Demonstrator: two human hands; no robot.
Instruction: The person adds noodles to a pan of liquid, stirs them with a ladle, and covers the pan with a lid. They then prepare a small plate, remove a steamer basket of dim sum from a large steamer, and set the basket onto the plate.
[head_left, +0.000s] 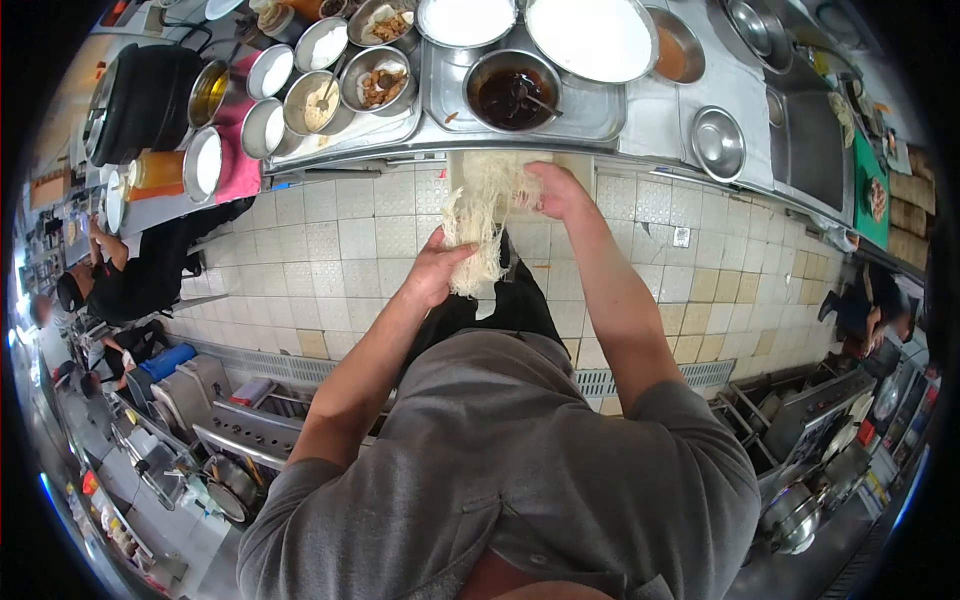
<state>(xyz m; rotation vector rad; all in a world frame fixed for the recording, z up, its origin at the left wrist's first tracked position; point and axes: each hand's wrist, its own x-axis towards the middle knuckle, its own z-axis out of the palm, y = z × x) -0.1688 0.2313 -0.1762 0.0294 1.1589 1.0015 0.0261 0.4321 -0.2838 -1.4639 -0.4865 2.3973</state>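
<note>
A tangled bundle of thin pale noodles [478, 235] hangs in front of the counter's edge. My left hand [435, 272] is closed on its lower left end, thumb lying across the strands. At the upper right of the noodles, my right hand [560, 192] has its fingers curled in among the strands, its fingertips partly hidden. Beneath and behind lies a pale container [582, 178] with more noodles, partly under the counter's edge. Just above it on the counter, a metal bowl of dark sauce [513, 92] with a spoon sits on a metal tray [440, 105].
Several small metal bowls, one with brown pieces [383, 88], crowd the counter's left. Large white-filled pans [592, 38] stand at the back. To the right are a metal bowl [718, 143], a sink [825, 150] and a green board [870, 190]. Other people [130, 255] are at both sides.
</note>
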